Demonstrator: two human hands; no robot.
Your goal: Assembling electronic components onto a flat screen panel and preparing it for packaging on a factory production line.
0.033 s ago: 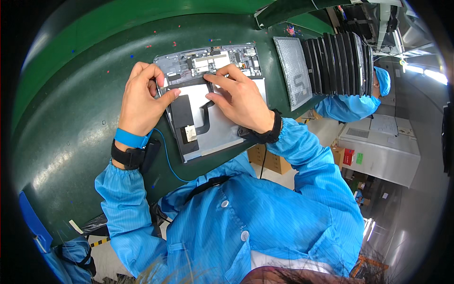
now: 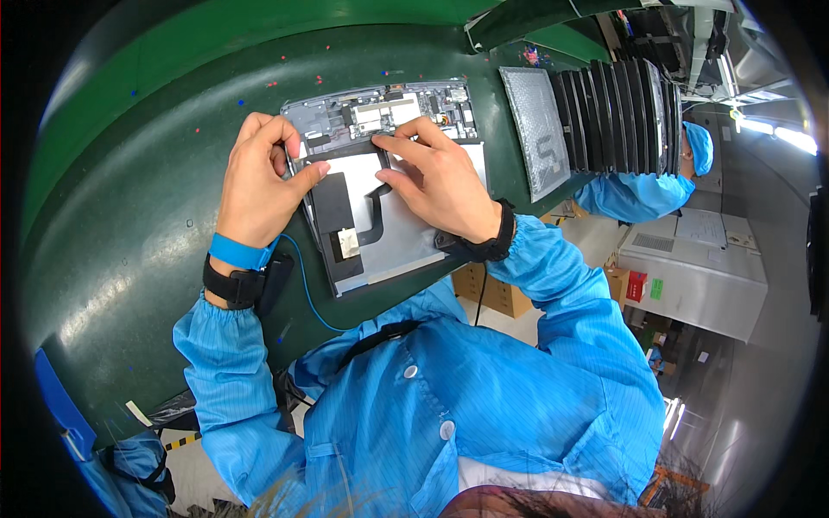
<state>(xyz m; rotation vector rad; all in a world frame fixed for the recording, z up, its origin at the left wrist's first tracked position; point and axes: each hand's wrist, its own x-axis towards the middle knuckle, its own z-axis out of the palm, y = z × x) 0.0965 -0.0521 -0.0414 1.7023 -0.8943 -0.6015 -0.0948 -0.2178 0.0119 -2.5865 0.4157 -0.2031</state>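
Both hands work close together on an opened flat device lying on the green table, just above the centre of the frame. Left hand sits at the device's left edge, fingers curled and thumb pressed toward the forefinger, pinching at the edge; what it grips is too small to tell. Right hand lies palm-down over the middle of the device, fingertips pressing near the black flat cable that bends across the pale panel; it clamps nothing visible. A black block with a small white tag lies on the lower left part of the panel. Circuit board occupies the device's upper strip, beyond the fingers. Both wrists carry black straps; the left also bears a blue band, with a thin blue cord trailing down. Further off, upper right, a grey padded pouch lies beside a row of black trays. Beyond these, another person in a blue coat stands.
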